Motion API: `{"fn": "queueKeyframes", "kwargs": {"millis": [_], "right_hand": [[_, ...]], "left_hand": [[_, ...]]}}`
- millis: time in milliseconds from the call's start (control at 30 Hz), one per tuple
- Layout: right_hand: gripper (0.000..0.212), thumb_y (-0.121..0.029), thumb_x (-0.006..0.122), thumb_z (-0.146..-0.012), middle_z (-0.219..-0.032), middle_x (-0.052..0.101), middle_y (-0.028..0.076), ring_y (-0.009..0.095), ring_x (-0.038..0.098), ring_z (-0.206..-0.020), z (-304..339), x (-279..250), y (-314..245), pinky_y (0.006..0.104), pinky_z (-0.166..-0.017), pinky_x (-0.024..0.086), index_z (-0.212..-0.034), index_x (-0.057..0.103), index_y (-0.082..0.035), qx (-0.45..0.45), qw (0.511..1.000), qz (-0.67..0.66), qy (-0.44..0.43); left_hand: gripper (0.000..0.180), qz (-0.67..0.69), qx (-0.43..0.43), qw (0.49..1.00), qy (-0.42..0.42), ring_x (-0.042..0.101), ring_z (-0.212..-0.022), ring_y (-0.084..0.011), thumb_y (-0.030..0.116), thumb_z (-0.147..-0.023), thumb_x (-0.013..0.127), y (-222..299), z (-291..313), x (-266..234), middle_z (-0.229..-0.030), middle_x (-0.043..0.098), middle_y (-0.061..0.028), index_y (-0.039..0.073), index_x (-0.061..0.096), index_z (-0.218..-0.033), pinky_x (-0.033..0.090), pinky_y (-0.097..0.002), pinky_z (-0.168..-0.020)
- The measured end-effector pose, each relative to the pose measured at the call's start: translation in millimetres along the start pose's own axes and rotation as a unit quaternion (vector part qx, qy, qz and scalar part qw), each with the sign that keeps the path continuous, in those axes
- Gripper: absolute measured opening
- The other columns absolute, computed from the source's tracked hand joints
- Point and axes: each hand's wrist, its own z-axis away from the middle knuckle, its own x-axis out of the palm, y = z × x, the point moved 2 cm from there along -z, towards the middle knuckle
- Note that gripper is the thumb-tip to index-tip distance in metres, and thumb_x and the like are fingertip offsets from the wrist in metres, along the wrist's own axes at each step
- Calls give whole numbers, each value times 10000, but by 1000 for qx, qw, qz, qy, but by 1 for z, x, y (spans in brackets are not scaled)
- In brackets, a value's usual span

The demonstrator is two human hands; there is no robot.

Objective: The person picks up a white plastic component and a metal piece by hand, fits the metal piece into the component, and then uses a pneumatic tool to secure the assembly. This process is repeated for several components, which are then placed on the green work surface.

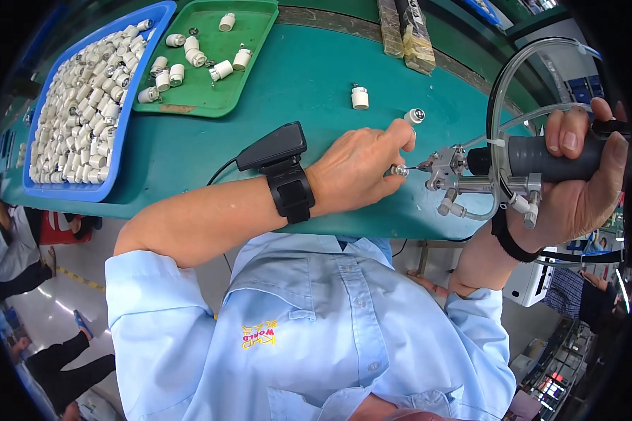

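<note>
At the far edge of the green bench top, I register two bars lying side by side: a brown strip and a darker tape-wrapped bar. Beyond the near left edge, I locate a red container, a yellow floor line, a co-worker in a pale top, and the dark-trousered legs of another person. On the right, I identify a white box-shaped unit, a checked garment on a person near it, and a cluttered rack in the lower corner.
</note>
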Motion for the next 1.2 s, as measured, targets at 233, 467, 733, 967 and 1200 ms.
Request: {"fn": "queueKeyframes", "kwargs": {"millis": [233,467,733,967,1200], "right_hand": [[331,-185,473,-995,-1130,540,182,136,465,-701,1,-1,6,289,-624,379,-1215,439,60,-6,999,31,14],[342,-182,493,-988,-1083,549,179,137,480,-683,7,11,7,288,-609,392,-1213,444,71,-17,999,25,14],[356,-179,515,-980,-1028,560,177,139,496,-662,12,21,5,287,-592,406,-1212,449,83,-37,999,35,16],[368,-176,534,-973,-981,570,174,141,510,-643,2,18,1,286,-577,419,-1210,453,94,-78,993,80,35],[340,-164,535,-981,-841,586,156,147,518,-624,-19,-39,-44,272,-595,436,-1169,495,116,-135,968,164,130]], "left_hand": [[435,3,-6,1000,0,602,-620,-285,37,-746,721,0,0,0,-867,662,-139,63,429,-1067,472,-384,-560],[425,-3,-2,1000,-1,610,-669,-320,17,-740,692,1,0,0,-844,656,-148,57,414,-1059,470,-419,-581],[407,-5,4,1000,1,632,-776,-383,-3,-747,644,0,0,2,-796,645,-161,48,380,-1053,467,-482,-634],[424,1,-9,1000,-12,640,-794,-366,21,-758,669,7,-1,-1,-836,639,-142,56,385,-1071,463,-488,-634],[255,-121,35,992,4,588,-758,-320,51,-748,700,10,0,-7,-812,608,-115,49,512,-921,457,-432,-673]]}}
